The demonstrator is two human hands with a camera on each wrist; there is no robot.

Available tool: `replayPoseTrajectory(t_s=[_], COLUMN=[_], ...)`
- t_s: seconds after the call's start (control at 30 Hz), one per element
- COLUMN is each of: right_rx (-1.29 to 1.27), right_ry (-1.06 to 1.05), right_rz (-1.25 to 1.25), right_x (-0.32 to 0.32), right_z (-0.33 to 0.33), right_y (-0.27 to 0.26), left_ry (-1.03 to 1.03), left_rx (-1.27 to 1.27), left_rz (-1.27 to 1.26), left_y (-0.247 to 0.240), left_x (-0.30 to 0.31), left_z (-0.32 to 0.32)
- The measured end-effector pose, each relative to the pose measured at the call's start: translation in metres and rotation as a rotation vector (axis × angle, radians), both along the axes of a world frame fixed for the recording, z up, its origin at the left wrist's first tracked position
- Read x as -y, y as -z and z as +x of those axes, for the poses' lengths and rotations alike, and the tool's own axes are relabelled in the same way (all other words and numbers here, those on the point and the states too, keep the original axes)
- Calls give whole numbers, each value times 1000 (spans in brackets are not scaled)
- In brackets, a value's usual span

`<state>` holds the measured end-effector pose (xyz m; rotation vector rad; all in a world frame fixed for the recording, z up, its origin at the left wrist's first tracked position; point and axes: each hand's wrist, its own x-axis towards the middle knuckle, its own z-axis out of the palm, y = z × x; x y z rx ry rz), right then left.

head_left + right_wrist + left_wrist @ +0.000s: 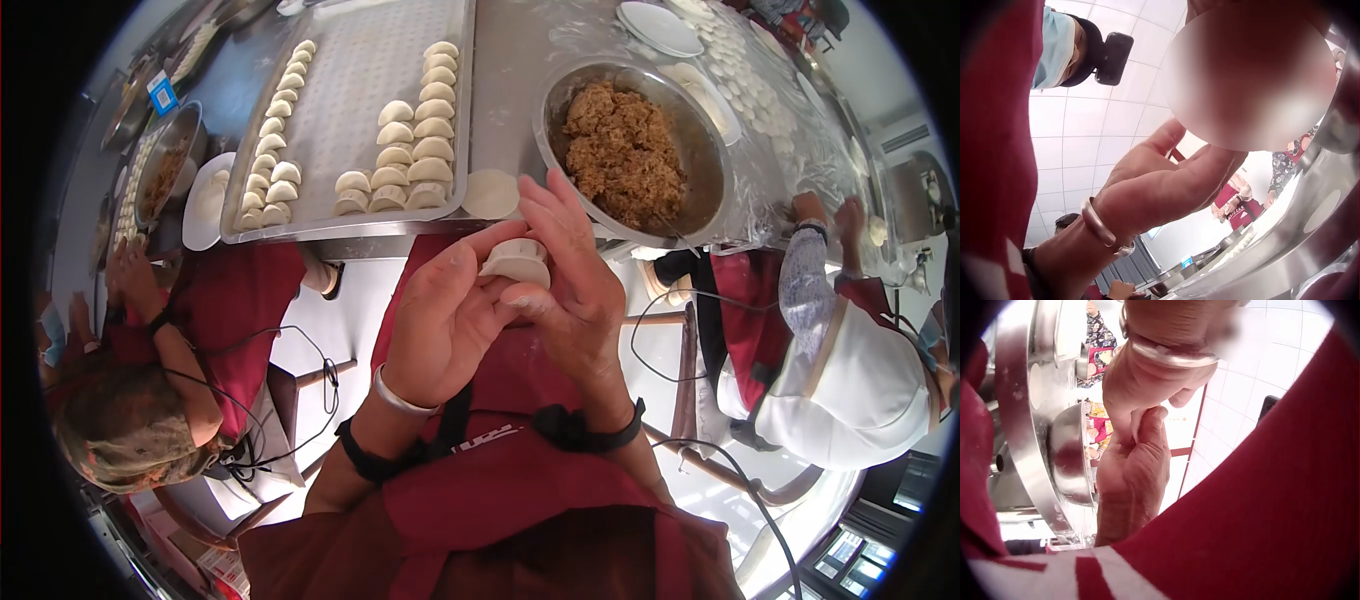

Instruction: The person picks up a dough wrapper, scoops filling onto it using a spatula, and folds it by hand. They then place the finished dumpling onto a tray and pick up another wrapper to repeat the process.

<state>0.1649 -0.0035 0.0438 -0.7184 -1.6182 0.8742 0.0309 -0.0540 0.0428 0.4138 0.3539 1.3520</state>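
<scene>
The left hand and the right hand are pinching a pale dumpling with their fingers, just off the near edge of the tabletop. Behind, a dumpling-lined tray and a bowl of filling are flanking a round wrapper.

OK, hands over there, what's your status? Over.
Left hand and right hand both gripping one dumpling in midair. Metal tray ahead, left; steel bowl of filling ahead, right. Nothing seen in the way.
</scene>
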Motion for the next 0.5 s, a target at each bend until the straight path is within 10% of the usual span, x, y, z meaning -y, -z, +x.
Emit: replayPoseTrajectory(t_s=[0.5], right_rx=[295], right_ry=[29], right_rz=[223], right_x=[-15], right_z=[20], right_y=[10], left_ry=[12], left_rx=[86], left_rz=[-8], left_y=[5], left_x=[-4], left_z=[15])
